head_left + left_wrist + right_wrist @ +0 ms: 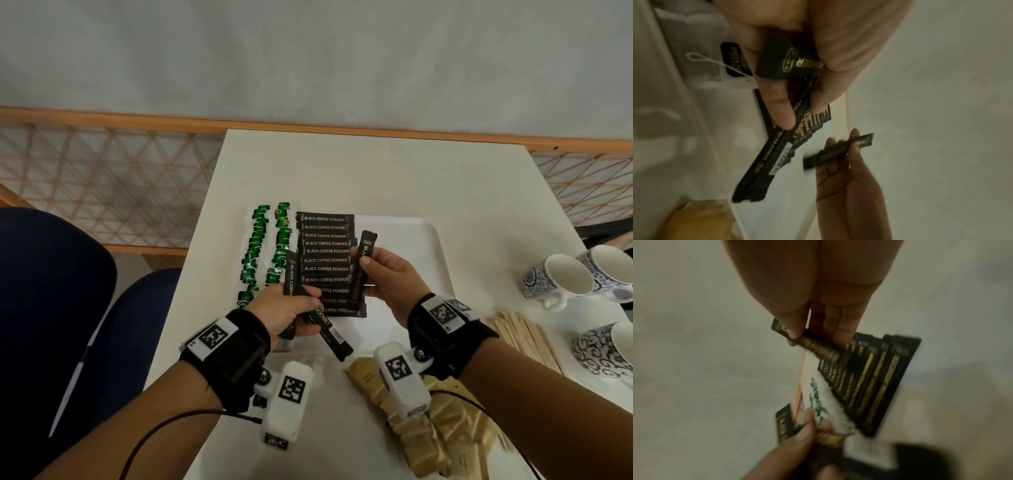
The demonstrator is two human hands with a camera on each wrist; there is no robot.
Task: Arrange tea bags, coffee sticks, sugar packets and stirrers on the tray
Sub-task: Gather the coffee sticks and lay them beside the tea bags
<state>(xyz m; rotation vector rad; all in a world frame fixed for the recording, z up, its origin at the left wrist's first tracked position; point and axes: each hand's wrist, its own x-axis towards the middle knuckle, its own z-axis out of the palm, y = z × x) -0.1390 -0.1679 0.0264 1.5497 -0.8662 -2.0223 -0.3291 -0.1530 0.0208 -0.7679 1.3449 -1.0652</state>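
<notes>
A white tray [430,240] lies on the table with two columns of green tea bags [257,246] at its left and a column of black coffee sticks [325,251] beside them. My left hand [305,311] grips a few black coffee sticks [330,334] above the tray's near edge; the left wrist view shows the fingers [777,105] curled round these sticks [764,170]. My right hand [373,274] pinches a single coffee stick [363,260] nearly upright over the laid column. In the right wrist view that stick [818,348] sits between thumb and fingers.
Tan sugar packets [428,442] are heaped on the table in front of the tray, under my right wrist. Wooden stirrers [527,339] lie to the right, with patterned cups [561,277] beyond them. Blue chairs [51,291] stand left of the table.
</notes>
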